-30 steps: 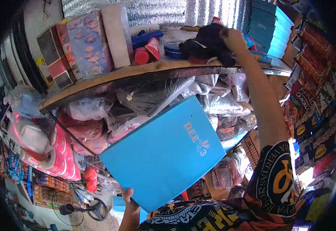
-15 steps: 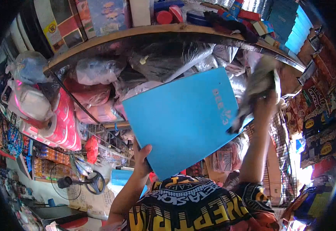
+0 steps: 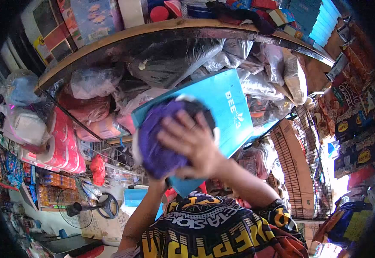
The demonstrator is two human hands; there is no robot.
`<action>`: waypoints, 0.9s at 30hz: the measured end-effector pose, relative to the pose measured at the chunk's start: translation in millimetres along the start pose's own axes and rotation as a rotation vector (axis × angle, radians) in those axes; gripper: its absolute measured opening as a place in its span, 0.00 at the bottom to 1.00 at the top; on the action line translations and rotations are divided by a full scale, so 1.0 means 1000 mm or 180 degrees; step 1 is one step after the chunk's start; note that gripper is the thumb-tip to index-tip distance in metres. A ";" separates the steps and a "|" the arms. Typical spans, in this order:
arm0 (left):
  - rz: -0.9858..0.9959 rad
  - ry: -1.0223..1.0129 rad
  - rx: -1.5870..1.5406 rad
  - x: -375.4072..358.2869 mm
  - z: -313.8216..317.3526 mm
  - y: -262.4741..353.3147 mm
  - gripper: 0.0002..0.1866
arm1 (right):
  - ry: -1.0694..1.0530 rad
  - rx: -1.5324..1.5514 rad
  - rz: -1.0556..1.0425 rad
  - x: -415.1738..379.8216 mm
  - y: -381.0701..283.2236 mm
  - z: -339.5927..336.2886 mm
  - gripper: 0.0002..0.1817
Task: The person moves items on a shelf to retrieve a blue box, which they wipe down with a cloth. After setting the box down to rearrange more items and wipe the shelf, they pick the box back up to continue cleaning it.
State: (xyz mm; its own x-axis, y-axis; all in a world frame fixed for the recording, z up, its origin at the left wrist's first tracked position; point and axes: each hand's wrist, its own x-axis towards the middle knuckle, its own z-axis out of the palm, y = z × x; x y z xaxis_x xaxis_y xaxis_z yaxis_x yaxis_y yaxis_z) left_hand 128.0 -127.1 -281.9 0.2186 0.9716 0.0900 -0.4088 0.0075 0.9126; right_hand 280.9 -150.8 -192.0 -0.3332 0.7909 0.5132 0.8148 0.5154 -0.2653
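A blue box (image 3: 234,116) with "BEE" lettering is tilted in front of my chest. My left hand (image 3: 159,182) is at its lower left edge, mostly hidden behind a purple, black and white cloth (image 3: 161,124). Spread over the box's left part, that cloth lies under my right hand (image 3: 187,139), which presses flat on it with fingers apart. Motion blurs the cloth and the right hand slightly.
Above is a wooden shelf edge (image 3: 153,28), with plastic-wrapped bags (image 3: 166,64) beneath. Pink tissue packs (image 3: 65,142) and a fan (image 3: 74,209) are at left. A wire rack (image 3: 301,172) and hanging snack packs (image 3: 353,129) are at right.
My right hand has swung from the box's right side to its left part, bringing the cloth onto the surface. The shelves have shifted slightly left and up in view.
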 end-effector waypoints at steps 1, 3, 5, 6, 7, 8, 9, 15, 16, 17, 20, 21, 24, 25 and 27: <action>0.0138 -0.0041 0.0033 -0.003 0.001 0.008 0.48 | 0.0250 -0.0156 0.0178 -0.002 0.018 -0.005 0.37; 0.0230 -0.0177 0.0167 -0.008 0.003 0.020 0.52 | 0.1224 -0.0620 0.0868 -0.011 0.070 -0.009 0.34; 0.0331 -0.0221 0.0162 -0.013 0.008 0.024 0.53 | 0.1410 -0.0619 0.2266 -0.010 0.086 -0.021 0.31; 0.0339 -0.0218 0.0162 -0.011 0.007 0.022 0.53 | 0.1357 -0.0610 0.2260 -0.007 0.084 -0.020 0.31; 0.0354 -0.0223 0.0233 -0.008 0.006 0.019 0.52 | 0.1309 -0.0609 0.2254 -0.001 0.080 -0.018 0.30; 0.0370 -0.0236 0.0308 -0.005 0.005 0.017 0.51 | 0.1413 -0.0467 0.1607 0.005 0.070 -0.010 0.30; 0.0373 -0.0253 0.0311 -0.002 0.005 0.018 0.51 | 0.1209 -0.0277 0.1288 0.014 0.042 -0.006 0.32; 0.1007 -0.0050 0.2237 -0.005 -0.015 -0.012 0.38 | 0.0114 0.0041 -0.0228 0.032 -0.029 -0.010 0.33; 0.1260 -0.0092 0.2740 -0.010 -0.015 -0.004 0.37 | 0.0161 -0.0011 -0.0181 0.033 -0.024 -0.013 0.33; 0.0918 -0.0163 0.1984 -0.010 -0.007 0.012 0.38 | 0.0210 -0.0068 -0.0144 0.036 -0.018 -0.017 0.33; 0.0606 -0.0223 0.0493 -0.008 0.011 0.040 0.42 | 0.1419 -0.0356 0.0341 0.038 0.021 -0.012 0.32; 0.0611 -0.0218 0.0506 -0.011 0.010 0.039 0.42 | 0.1558 -0.0568 0.0693 0.035 0.046 -0.016 0.31; 0.0752 -0.0225 0.0732 -0.019 -0.003 0.037 0.50 | 0.2094 0.0040 0.1977 0.008 0.114 -0.019 0.24; 0.0753 -0.0229 0.0733 -0.020 -0.008 0.032 0.50 | 0.2089 0.0388 0.2301 0.002 0.123 -0.018 0.24; 0.0624 -0.0104 0.0633 -0.019 -0.014 0.019 0.56 | 0.1930 -0.0516 0.2334 0.009 0.104 -0.010 0.26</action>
State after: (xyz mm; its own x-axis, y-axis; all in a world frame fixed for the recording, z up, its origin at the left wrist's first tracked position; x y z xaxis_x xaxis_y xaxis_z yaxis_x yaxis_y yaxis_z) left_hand 103.4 -142.0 -272.2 0.1823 0.9418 0.2824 -0.2648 -0.2295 0.9366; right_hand 367.6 -93.2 -206.6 0.5493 0.5698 0.6112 0.7936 -0.1267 -0.5951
